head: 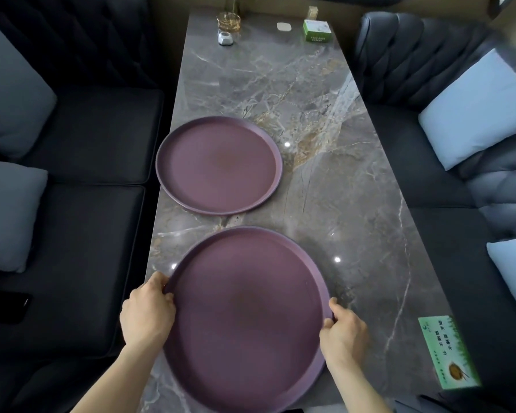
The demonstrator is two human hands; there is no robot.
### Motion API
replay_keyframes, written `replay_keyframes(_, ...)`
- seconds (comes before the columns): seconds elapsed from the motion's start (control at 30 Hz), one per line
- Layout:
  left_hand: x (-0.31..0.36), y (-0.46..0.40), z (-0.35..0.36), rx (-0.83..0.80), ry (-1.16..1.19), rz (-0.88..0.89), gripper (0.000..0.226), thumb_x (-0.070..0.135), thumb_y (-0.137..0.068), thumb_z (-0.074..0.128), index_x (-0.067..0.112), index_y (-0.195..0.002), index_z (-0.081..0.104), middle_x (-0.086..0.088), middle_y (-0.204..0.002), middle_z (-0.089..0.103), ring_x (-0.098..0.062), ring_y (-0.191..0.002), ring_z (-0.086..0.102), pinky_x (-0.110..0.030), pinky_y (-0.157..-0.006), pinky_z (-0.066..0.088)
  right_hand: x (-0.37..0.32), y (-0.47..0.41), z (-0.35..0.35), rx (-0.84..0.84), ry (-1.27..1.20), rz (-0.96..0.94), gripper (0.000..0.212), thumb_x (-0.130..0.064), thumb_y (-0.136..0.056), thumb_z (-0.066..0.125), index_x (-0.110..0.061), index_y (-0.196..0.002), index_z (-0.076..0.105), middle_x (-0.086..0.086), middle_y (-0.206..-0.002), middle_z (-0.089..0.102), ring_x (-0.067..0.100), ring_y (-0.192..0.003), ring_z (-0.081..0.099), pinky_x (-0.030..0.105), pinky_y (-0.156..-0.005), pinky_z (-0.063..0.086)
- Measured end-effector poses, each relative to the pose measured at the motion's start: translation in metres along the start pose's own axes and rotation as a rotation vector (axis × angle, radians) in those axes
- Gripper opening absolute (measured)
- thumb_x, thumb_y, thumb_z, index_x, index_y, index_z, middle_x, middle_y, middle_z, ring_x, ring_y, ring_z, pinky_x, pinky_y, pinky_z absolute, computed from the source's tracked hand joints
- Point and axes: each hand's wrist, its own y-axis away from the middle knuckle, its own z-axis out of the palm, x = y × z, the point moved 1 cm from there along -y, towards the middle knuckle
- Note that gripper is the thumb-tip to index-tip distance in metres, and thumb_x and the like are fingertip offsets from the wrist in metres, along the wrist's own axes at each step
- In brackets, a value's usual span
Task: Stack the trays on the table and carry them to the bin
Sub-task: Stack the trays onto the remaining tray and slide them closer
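Two round purple trays sit on a grey marble desk [325,120] between dark sofas. The near tray [246,320] is gripped at its rim by both hands: the left hand [146,314] holds the left edge, fingers curled over the lip, and the right hand [344,332] clasps the right edge the same way. The far tray [219,165] lies apart, just beyond it and untouched. Two green boxes are on the desk, one [317,31] at the far end and one [449,351] at the near right edge (print unreadable). A glass holder [228,21] and a small white object [225,38] stand far left. Four pale cushions rest on the sofas.
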Motion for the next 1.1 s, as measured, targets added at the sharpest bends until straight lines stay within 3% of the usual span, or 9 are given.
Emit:
replay_keyframes(0.13,-0.004,-0.003,0.001,-0.011,0.015,0.018,0.014,0.016,-0.083,0.062,0.025,-0.093,0.063,-0.004,-0.089,0.073,-0.034,-0.074,0.056,-0.039,-0.068,0.043,0.001,0.006,0.000,-0.012,-0.024,-0.003,0.046,-0.003,-0.091,0.057,-0.020,-0.134,0.059,0.010,-0.105,0.068,0.032,-0.102,0.063,0.042,-0.085,0.052)
replay_keyframes(0.33,-0.007,0.006,0.009,0.025,0.018,0.085,0.041,0.012,-0.086,0.061,0.027,-0.124,0.064,-0.003,-0.109,0.073,-0.037,-0.096,0.066,-0.041,-0.076,0.045,0.007,0.012,0.002,-0.021,-0.044,0.023,0.052,-0.008,-0.092,0.057,-0.030,-0.139,0.053,0.004,-0.095,0.063,0.026,-0.090,0.061,0.034,-0.070,0.047)
replay_keyframes(0.43,-0.009,0.002,0.012,0.022,0.036,0.067,0.041,0.011,-0.084,0.061,0.027,-0.122,0.066,-0.001,-0.111,0.073,-0.034,-0.096,0.066,-0.039,-0.075,0.045,0.008,0.009,0.002,-0.043,-0.065,0.045,0.058,-0.002,-0.089,0.057,-0.031,-0.139,0.052,0.001,-0.094,0.060,0.020,-0.083,0.053,0.031,-0.068,0.043)
replay_keyframes(0.5,-0.009,0.001,0.013,0.008,0.050,0.054,0.038,0.011,-0.084,0.062,0.027,-0.117,0.067,0.001,-0.109,0.074,-0.033,-0.095,0.067,-0.038,-0.074,0.045,0.008,0.006,0.002,-0.026,-0.097,0.053,0.057,0.001,-0.088,0.058,-0.028,-0.137,0.055,0.002,-0.094,0.062,0.022,-0.086,0.057,0.033,-0.072,0.048)
replay_keyframes(0.63,-0.006,0.004,0.014,-0.020,0.084,0.041,0.028,0.012,-0.084,0.064,0.024,-0.109,0.065,0.001,-0.106,0.074,-0.031,-0.093,0.067,-0.036,-0.073,0.044,0.009,-0.001,0.003,0.027,-0.264,0.148,0.052,0.006,-0.084,0.058,-0.019,-0.129,0.064,0.009,-0.110,0.071,0.031,-0.102,0.066,0.042,-0.096,0.052)
replay_keyframes(0.7,-0.002,0.009,0.018,-0.042,0.080,0.041,0.026,0.013,-0.084,0.064,0.023,-0.108,0.063,0.000,-0.104,0.075,-0.031,-0.092,0.067,-0.036,-0.074,0.045,0.011,-0.004,0.000,0.058,-0.355,0.189,0.049,0.006,-0.084,0.058,-0.017,-0.126,0.066,0.009,-0.115,0.071,0.030,-0.103,0.068,0.043,-0.099,0.051)
replay_keyframes(0.9,0.024,0.035,0.041,-0.120,0.147,0.112,0.023,0.018,-0.082,0.065,0.023,-0.104,0.059,-0.001,-0.099,0.074,-0.032,-0.091,0.068,-0.043,-0.080,0.052,0.018,-0.023,-0.028,0.019,-0.289,0.200,0.049,-0.020,-0.089,0.067,-0.018,-0.137,0.056,0.008,-0.142,0.055,0.034,-0.128,0.053,0.045,-0.108,0.040)
replay_keyframes(1.0,0.035,0.040,0.045,-0.170,0.140,0.163,0.016,0.034,-0.086,0.063,0.025,-0.097,0.056,0.002,-0.095,0.071,-0.030,-0.088,0.067,-0.040,-0.073,0.052,0.015,-0.032,-0.047,-0.040,-0.168,0.163,0.059,-0.030,-0.090,0.066,-0.017,-0.144,0.047,0.009,-0.149,0.047,0.034,-0.137,0.042,0.046,-0.112,0.033)
replay_keyframes(1.1,0.047,0.023,0.033,-0.132,0.043,0.130,0.033,0.059,-0.087,0.051,0.028,-0.088,0.059,0.005,-0.087,0.072,-0.027,-0.085,0.069,-0.036,-0.068,0.046,0.001,-0.047,-0.056,0.000,-0.051,0.049,0.058,-0.032,-0.090,0.065,-0.016,-0.143,0.047,0.011,-0.149,0.047,0.034,-0.137,0.042,0.047,-0.113,0.033)
